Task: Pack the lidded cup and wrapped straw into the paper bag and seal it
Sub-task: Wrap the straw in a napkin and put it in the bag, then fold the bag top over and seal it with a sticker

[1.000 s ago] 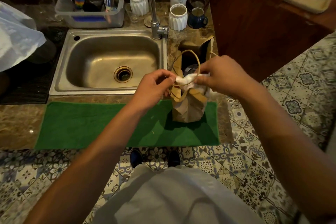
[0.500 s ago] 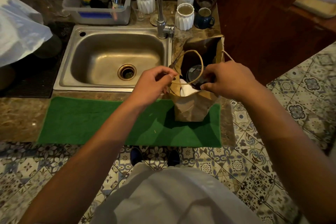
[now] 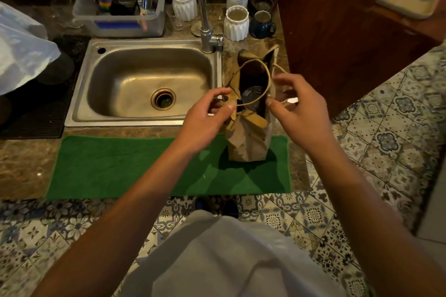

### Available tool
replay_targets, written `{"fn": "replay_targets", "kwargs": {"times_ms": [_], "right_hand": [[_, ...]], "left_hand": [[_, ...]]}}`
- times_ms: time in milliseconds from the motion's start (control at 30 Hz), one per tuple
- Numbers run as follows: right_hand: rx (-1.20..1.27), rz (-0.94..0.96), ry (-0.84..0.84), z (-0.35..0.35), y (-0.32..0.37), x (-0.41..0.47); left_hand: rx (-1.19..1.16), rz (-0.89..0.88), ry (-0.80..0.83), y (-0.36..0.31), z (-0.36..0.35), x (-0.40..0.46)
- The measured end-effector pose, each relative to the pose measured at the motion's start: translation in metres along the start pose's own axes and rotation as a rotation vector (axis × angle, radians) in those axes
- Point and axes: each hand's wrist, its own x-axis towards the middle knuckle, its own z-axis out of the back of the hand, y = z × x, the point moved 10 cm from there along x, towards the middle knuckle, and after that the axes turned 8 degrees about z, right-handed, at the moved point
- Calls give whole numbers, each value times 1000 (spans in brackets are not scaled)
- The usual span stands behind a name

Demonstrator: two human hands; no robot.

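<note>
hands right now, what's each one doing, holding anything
Left hand: pinching the near rim of the paper bag.
Right hand: fingers partly open beside the bag's rope handle; contact cannot be told.

Bare forearms, no sleeves in sight; a pale grey garment (image 3: 231,258) below, perhaps an apron.
</note>
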Motion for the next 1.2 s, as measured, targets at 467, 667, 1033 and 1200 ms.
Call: {"fn": "replay_targets", "kwargs": {"times_ms": [467, 667, 1033, 1200], "right_hand": [[573, -520, 137, -101, -16, -26], [862, -547, 127, -130, 1, -30], [509, -361, 368, -68, -23, -32], [410, -352, 141, -15, -78, 2]], "left_hand": [[50, -32, 237, 36, -20, -15], [21, -105, 60, 44, 0, -18], [81, -143, -94, 14, 44, 16], [3, 0, -88, 28, 54, 13]]}}
